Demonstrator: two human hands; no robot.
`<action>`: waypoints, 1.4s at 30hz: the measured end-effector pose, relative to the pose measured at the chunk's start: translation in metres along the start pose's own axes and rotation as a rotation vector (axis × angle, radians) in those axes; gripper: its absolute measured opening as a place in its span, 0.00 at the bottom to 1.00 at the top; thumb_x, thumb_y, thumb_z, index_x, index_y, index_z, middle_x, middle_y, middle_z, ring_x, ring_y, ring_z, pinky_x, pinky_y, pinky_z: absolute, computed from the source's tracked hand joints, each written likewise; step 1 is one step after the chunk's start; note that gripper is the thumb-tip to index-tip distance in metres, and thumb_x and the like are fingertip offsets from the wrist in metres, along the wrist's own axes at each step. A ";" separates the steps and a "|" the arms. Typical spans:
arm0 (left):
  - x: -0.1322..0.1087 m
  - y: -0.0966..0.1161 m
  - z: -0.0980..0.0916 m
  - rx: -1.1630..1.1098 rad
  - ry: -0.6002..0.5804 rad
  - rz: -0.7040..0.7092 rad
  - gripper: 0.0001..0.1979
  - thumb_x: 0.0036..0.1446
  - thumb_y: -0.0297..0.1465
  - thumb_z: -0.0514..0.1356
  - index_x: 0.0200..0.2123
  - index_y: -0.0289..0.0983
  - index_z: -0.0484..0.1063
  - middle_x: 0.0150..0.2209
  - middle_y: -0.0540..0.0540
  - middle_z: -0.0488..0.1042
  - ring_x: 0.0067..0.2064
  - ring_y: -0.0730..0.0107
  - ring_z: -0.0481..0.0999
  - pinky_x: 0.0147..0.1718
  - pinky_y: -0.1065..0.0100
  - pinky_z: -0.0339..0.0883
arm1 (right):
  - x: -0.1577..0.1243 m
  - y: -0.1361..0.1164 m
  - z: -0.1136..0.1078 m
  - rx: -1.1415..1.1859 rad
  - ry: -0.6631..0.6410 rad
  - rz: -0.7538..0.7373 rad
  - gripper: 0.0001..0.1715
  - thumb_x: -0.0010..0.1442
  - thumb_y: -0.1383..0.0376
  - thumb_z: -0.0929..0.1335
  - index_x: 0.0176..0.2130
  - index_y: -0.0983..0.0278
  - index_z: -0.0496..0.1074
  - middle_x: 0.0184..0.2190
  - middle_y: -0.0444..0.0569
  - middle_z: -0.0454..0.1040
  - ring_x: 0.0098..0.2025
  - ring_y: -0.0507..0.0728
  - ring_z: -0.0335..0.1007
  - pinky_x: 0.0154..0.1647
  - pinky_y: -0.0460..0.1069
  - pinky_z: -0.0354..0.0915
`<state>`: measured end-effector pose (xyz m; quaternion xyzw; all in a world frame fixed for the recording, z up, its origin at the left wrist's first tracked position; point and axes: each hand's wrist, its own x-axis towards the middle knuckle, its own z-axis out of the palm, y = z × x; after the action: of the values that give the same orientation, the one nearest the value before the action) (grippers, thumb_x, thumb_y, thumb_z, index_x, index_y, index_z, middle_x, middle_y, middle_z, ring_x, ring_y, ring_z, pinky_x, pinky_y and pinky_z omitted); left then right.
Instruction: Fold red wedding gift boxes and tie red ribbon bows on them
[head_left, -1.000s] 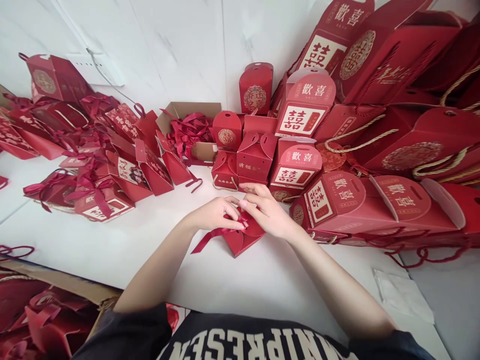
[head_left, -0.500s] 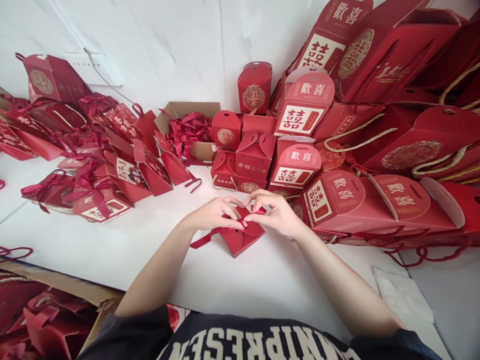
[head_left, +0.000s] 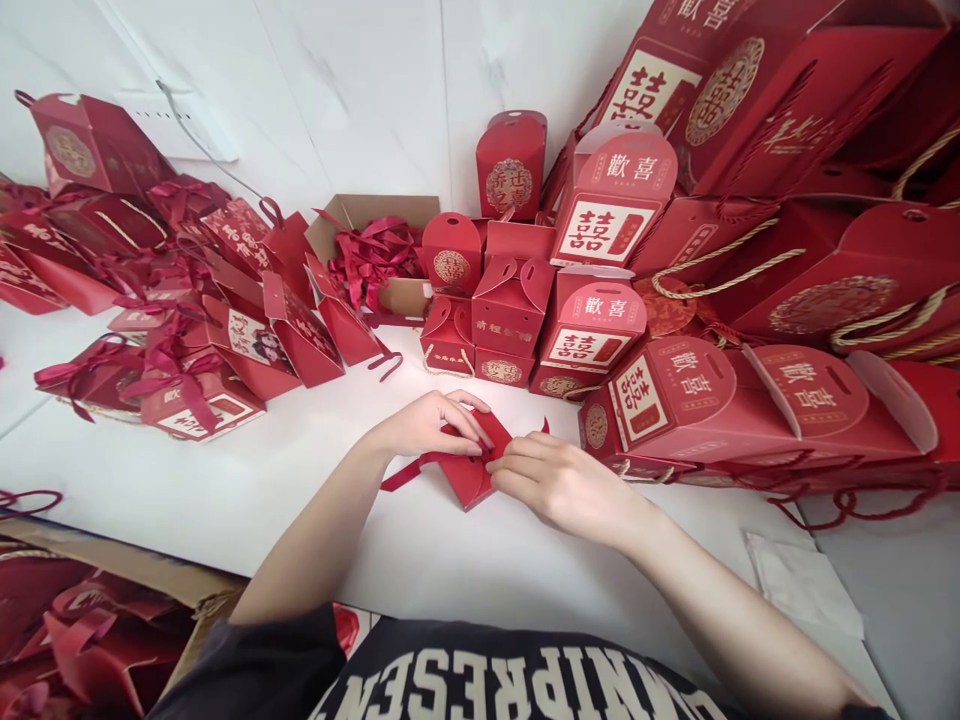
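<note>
Grip on the left (head_left: 420, 425) has its fingers bent onto a small red box (head_left: 466, 487) on the table (head_left: 315, 500); the right grip (head_left: 562, 490) curls over the box's other side. From where I stand, I can't tell what either one pinches. A ribbon (head_left: 409, 472) trails out below the left fingertips. Beyond both grips sit stacked boxes (head_left: 504, 325) and a carton (head_left: 405, 297) of tangled ribbons (head_left: 379, 255).

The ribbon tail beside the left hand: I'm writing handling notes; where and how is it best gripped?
Probably pinch the ribbon tail near its free end, coming from the person's left: that flat strip juts out uncovered beyond the red box between the hands, while the left hand crowds its other end.
</note>
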<state>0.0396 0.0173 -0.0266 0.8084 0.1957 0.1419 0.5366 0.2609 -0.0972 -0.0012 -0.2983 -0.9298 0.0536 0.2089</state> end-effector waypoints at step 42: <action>-0.023 -0.003 0.033 0.993 0.657 0.550 0.03 0.57 0.26 0.64 0.34 0.40 0.74 0.32 0.53 0.77 0.31 0.80 0.77 0.29 0.77 0.68 | 0.017 0.032 0.031 0.269 0.333 0.226 0.09 0.61 0.73 0.63 0.39 0.58 0.66 0.35 0.45 0.76 0.42 0.55 0.72 0.66 0.64 0.52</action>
<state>0.0330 -0.0196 -0.0431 0.8952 0.1779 0.4064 -0.0439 0.2521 -0.0606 -0.0299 -0.3748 -0.8276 0.1501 0.3900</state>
